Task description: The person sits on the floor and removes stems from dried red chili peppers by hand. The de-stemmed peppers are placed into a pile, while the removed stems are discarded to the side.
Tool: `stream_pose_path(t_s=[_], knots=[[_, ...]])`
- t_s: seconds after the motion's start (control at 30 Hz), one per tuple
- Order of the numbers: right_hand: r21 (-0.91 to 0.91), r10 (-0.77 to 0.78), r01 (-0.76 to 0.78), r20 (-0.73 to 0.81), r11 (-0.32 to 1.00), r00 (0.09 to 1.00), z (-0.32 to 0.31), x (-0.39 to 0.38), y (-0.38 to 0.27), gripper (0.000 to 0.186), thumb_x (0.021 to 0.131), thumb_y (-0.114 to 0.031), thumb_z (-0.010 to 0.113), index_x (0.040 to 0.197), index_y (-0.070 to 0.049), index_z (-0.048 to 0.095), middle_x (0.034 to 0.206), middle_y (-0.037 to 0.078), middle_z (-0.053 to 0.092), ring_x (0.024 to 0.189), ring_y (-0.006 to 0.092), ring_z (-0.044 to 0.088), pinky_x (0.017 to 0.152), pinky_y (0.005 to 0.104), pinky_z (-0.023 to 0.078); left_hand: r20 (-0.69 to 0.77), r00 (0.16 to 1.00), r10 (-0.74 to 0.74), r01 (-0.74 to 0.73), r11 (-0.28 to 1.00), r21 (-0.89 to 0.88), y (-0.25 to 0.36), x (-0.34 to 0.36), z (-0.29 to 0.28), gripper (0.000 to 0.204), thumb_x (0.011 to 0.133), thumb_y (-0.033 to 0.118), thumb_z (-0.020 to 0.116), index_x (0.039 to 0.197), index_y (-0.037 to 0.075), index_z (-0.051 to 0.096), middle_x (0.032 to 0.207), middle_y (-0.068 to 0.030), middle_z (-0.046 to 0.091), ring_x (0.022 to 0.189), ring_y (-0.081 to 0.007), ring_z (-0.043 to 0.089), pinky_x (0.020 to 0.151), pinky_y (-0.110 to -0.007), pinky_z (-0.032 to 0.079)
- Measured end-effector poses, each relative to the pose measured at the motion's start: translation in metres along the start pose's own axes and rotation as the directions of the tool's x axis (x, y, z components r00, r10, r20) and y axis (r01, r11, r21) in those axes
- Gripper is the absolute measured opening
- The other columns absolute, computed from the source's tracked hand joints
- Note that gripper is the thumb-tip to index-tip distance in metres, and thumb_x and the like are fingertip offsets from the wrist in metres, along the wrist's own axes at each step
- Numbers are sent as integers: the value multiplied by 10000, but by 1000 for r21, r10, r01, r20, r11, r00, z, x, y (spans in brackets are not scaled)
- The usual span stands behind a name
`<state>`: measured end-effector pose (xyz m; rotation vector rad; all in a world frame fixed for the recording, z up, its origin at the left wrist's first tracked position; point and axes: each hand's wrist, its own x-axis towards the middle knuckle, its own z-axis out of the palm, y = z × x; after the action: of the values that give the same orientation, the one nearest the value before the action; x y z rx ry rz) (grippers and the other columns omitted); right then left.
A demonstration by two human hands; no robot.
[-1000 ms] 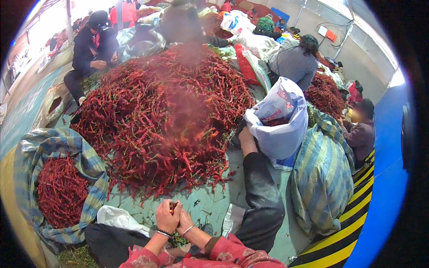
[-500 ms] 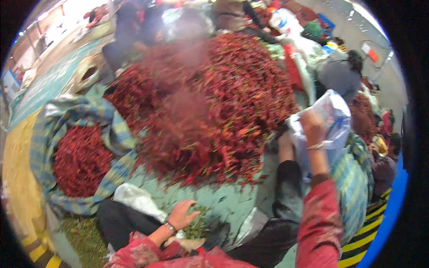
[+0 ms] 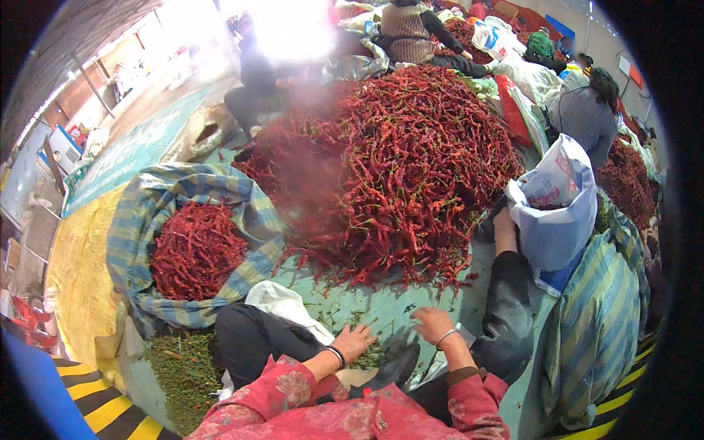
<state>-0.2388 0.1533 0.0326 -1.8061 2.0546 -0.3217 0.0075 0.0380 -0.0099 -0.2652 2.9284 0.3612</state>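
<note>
My left hand (image 3: 352, 341), a beaded band at its wrist, is low over scattered green stems (image 3: 364, 321) between my legs, fingers spread and holding nothing visible. My right hand (image 3: 433, 323), with a pale bangle, hovers to its right, fingers loosely apart. Beyond them lies a large heap of red chillies with green stems (image 3: 411, 169), partly hazed by glare. At the left a blue-striped woven sack (image 3: 128, 246) holds more red chillies (image 3: 198, 249). A white sack (image 3: 286, 301) lies beside my bent left leg.
A white-blue bag (image 3: 550, 224) and striped sack (image 3: 590, 330) stand right, beside my outstretched leg. Green stem litter (image 3: 176, 385) and a yellow sheet (image 3: 81, 279) lie left. Other people sit around piles and sacks, including one in a brown vest (image 3: 405, 40). Yellow-black striped edging (image 3: 103, 400) borders the floor.
My hands were together, then my right hand reached to the white-blue bag; it has come back down and opened. My left hand moved slightly right. The view has swung leftward.
</note>
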Motion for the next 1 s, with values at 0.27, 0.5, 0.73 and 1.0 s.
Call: stream_pose_path(t_s=[0.27,0.5,0.73,1.0], knots=[[9,-27,27,43,1000,999,-16,0,-38,270,810,-279,555,1050,-160,585,954,119,625,902,321,588,753,434,470,89,963,-254,247,965,84,-5,-29,-28,251,816,202,520,1053,133,563,1000,-95,536,971,-276,539,756,-433,439],[121,-97,64,289,991,952,-18,-30,-39,288,806,-275,560,1057,-136,579,939,136,629,910,335,586,761,437,466,515,682,-520,472,850,233,-8,-10,-37,372,785,351,547,1030,85,634,1070,-162,616,987,-295,598,817,-414,472],[87,-69,52,209,995,975,-27,-35,-39,294,795,-281,570,1049,-134,562,940,129,631,903,333,592,738,437,472,761,342,-551,478,799,364,-59,17,-14,294,766,215,594,998,48,661,1065,-157,627,1009,-297,596,805,-451,480],[102,-66,38,283,994,957,-6,-30,-32,250,778,-257,570,979,-108,566,881,143,634,861,345,596,715,450,472,600,505,-621,456,782,425,-37,-2,-9,253,798,192,567,996,73,669,1038,-136,640,969,-269,617,769,-398,498]])
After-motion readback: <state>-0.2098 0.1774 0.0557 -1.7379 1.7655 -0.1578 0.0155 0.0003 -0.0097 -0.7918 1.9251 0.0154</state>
